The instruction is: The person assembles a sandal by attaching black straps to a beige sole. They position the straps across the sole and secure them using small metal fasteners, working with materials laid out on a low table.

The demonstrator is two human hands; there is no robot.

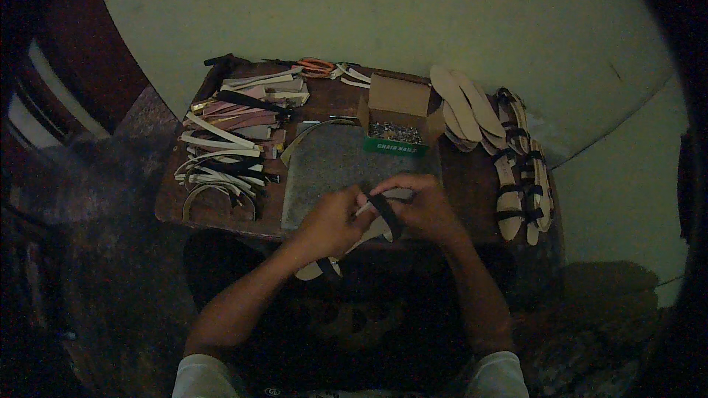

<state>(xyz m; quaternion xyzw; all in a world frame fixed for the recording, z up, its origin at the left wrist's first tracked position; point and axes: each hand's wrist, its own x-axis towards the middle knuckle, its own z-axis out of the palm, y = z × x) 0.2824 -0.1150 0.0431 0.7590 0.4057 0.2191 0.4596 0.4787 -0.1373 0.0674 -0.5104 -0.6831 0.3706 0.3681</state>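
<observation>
Now both hands meet over the near edge of the low wooden table (472, 177): the left hand (332, 222) and the right hand (424, 206) are each pinched shut on one black strap (386, 215), stretched across a pale sandal sole (354, 245) between them. One grey work slab (332, 166) lies just beyond. One open cardboard box (398, 114) of small metal pieces. Left, a heap of strips (228, 147), too tangled to count. Right, two bare soles (464, 107), several strapped sandals (520, 169).
</observation>
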